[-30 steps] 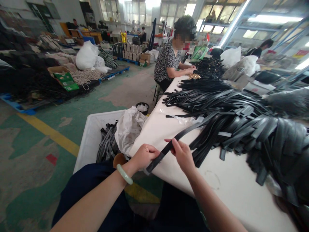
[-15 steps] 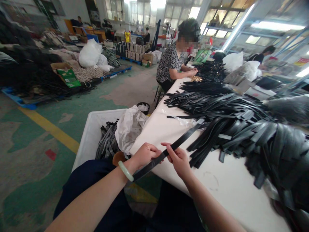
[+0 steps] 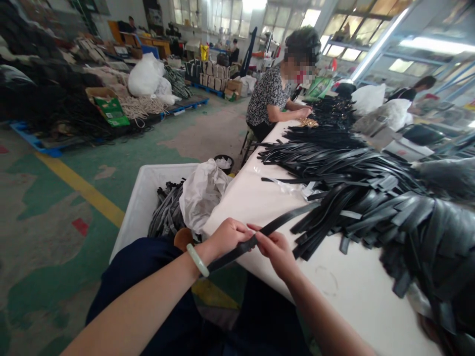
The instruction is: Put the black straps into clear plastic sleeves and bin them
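Right hand (image 3: 277, 250) neared left hand (image 3: 225, 240), apparently pinching a black strap (image 3: 284, 217).

tube light (image 3: 438, 45) glares; windows (image 3: 227, 19) bright; picture edges blurred

The near end of the black strap (image 3: 282, 219) is hidden behind the left wrist (image 3: 208, 251) and its pale green bangle (image 3: 198, 260), while its far end is lost against the heap of straps (image 3: 374, 198), which blurs and is cut off at the right edge. A crumpled white sack (image 3: 205, 193) covers part of the white bin (image 3: 128, 212); gold-coloured pieces (image 3: 308, 122) near the co-worker (image 3: 267, 96) are too small to identify.
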`<move>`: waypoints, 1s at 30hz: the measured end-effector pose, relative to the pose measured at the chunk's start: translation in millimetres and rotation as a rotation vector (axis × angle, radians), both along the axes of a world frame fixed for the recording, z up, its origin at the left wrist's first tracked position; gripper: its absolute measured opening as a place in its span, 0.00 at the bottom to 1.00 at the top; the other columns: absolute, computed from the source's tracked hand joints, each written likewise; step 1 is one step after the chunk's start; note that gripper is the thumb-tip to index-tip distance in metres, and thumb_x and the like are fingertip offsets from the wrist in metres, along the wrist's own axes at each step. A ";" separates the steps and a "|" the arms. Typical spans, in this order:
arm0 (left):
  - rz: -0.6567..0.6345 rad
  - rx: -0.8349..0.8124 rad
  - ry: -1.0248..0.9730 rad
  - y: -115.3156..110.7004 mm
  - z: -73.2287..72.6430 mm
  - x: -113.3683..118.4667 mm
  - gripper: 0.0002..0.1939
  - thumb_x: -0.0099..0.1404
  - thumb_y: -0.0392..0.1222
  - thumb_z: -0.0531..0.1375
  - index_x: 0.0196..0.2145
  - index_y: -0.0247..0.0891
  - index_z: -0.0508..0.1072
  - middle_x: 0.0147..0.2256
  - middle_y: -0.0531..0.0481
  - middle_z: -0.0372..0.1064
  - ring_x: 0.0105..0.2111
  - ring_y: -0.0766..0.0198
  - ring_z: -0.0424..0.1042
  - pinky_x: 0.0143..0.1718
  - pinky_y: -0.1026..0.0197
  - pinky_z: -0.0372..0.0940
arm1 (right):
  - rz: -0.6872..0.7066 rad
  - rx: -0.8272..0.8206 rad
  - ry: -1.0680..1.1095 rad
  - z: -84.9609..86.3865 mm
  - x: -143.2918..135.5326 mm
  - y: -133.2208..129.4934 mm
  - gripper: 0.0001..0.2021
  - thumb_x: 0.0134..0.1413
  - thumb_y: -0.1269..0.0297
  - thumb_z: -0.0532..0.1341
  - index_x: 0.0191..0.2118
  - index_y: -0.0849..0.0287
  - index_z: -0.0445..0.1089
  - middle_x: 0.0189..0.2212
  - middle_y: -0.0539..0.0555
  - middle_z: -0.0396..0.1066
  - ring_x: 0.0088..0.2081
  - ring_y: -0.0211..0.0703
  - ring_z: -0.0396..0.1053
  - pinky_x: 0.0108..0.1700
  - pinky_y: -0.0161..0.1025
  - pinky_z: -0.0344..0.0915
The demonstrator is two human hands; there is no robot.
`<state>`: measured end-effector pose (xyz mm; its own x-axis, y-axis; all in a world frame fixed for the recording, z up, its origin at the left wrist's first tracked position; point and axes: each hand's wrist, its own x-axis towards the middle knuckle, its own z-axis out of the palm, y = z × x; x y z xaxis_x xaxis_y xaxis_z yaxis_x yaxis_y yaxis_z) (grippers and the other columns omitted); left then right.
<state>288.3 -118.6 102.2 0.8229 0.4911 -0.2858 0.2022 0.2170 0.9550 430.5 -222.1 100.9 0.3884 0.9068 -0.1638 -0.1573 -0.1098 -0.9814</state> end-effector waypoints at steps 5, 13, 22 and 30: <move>-0.007 0.073 0.060 3.2 1.5 -1.8 0.19 0.55 0.52 0.61 0.25 0.29 0.78 0.23 0.45 0.74 0.22 0.65 0.67 0.24 0.64 0.56 | -0.369 0.112 0.096 14.5 37.5 14.3 0.17 0.53 0.52 0.61 0.37 0.61 0.76 0.15 0.41 0.42 0.17 0.30 0.39 0.18 0.34 0.38; -0.025 0.173 0.039 4.3 -1.2 -2.6 0.19 0.58 0.50 0.59 0.24 0.31 0.79 0.22 0.46 0.74 0.21 0.65 0.67 0.26 0.65 0.58 | -0.099 0.041 -0.244 -1.3 3.8 -8.5 0.20 0.56 0.52 0.61 0.47 0.61 0.75 0.16 0.45 0.53 0.19 0.33 0.49 0.21 0.35 0.43; 0.013 0.153 -0.008 2.9 -0.7 -0.2 0.17 0.57 0.48 0.60 0.24 0.30 0.78 0.22 0.46 0.74 0.21 0.66 0.66 0.26 0.65 0.58 | -0.310 0.283 -0.224 33.8 21.0 11.2 0.24 0.63 0.48 0.51 0.40 0.60 0.78 0.35 0.58 0.74 0.36 0.44 0.68 0.38 0.41 0.65; 0.076 -0.092 -0.202 -4.6 -2.3 2.3 0.22 0.54 0.56 0.64 0.23 0.30 0.76 0.22 0.47 0.72 0.23 0.65 0.67 0.29 0.63 0.61 | -0.059 0.030 -0.084 -10.8 -48.8 12.7 0.26 0.62 0.45 0.51 0.59 0.53 0.65 0.58 0.56 0.64 0.58 0.53 0.62 0.55 0.49 0.61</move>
